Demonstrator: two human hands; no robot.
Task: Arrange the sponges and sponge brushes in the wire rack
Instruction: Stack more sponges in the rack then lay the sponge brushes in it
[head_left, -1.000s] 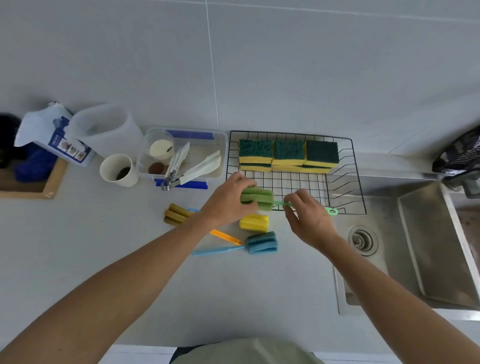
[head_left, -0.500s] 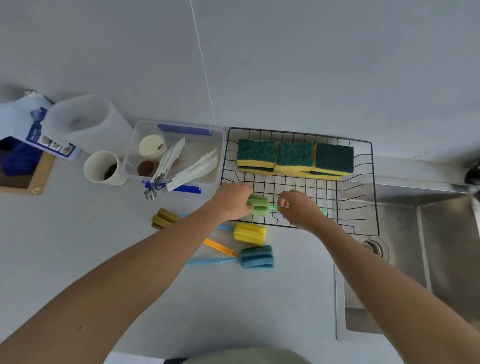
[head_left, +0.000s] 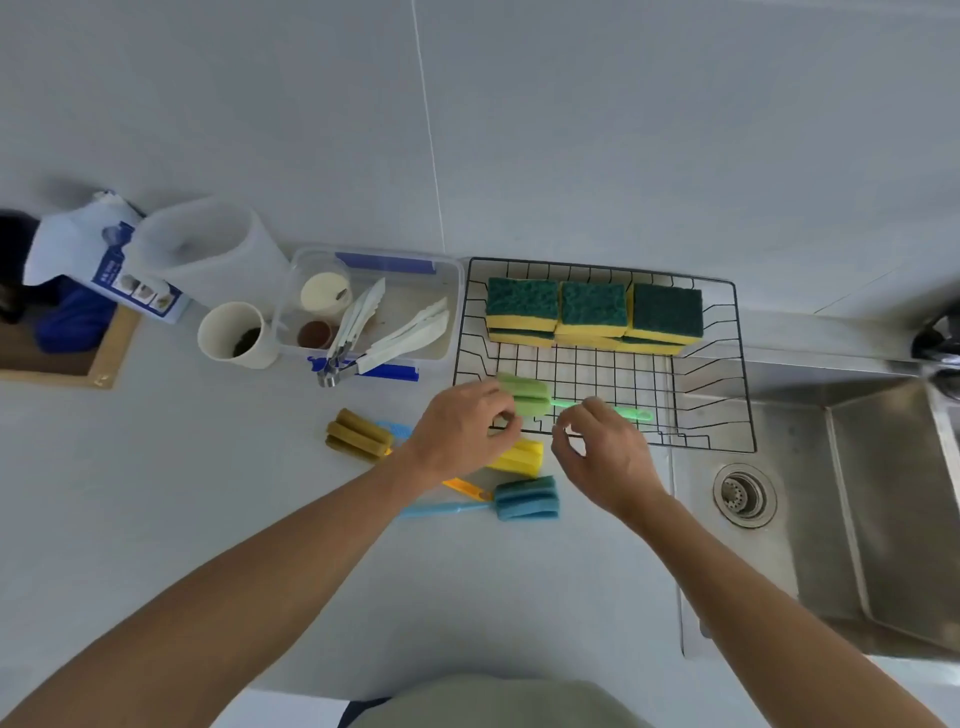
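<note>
I look down on a pale countertop (head_left: 208, 519) with a steel sink (head_left: 883, 519) at its right end. The wire rack (head_left: 737, 364) sits at the back, its right edge reaching over the sink's rim. Along the rack's far side stand the green-and-yellow sponges (head_left: 592, 312), stacked in three piles that touch one another.

My left hand (head_left: 462, 431) is by the foam head of the green sponge brush (head_left: 527, 397), and my right hand (head_left: 602, 452) covers the middle of its thin handle. Both hands are loosely curled with the fingertips drawn narrow; I cannot tell whether either one truly pinches the brush or has just let go. The brush lies across the rack's near part, its head at the left wall and its handle tip toward the right.

On the counter just in front of the rack wait the yellow sponge brush (head_left: 519, 457), the blue sponge brush (head_left: 524, 499) and, further left, the olive sponge brush (head_left: 358, 434).

The biggest risk I judge is the rack shifting toward the sink if I lean on its near wall. Next, the slim handle may slip through the wide mesh and snag. Smaller still, my left wrist hangs right over the yellow brush and may nudge it into the blue one.
</note>
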